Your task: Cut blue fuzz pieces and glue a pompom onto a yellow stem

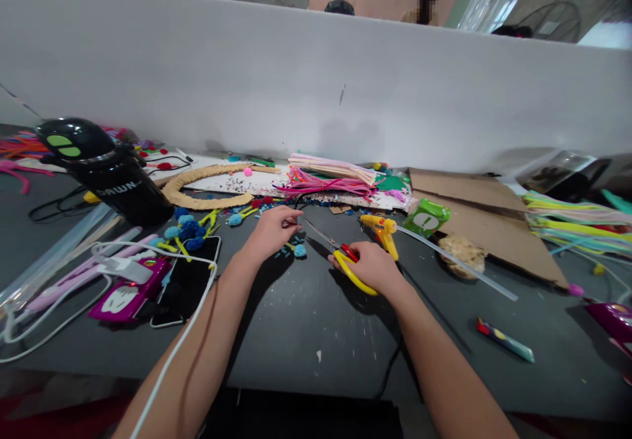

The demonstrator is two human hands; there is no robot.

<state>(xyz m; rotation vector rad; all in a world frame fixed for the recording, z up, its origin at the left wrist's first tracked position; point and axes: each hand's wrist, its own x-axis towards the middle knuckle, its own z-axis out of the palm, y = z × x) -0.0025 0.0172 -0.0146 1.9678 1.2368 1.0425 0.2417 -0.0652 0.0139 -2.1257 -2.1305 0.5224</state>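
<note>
The right hand (372, 266) grips scissors (348, 270) with slim metal blades and smooth, looped yellow-and-red handles, held over the scuffed grey table (296, 334). The left hand's (273, 230) fingers curl together near the tips; whether they pinch anything, I can't tell. A fluffy blue tuft (299, 251) lies nearby.

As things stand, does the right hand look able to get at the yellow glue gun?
Likely not straight away: the right hand is closed on the scissors, so it would probably have to release them first. The glue gun itself lies close by, uncovered.
</note>
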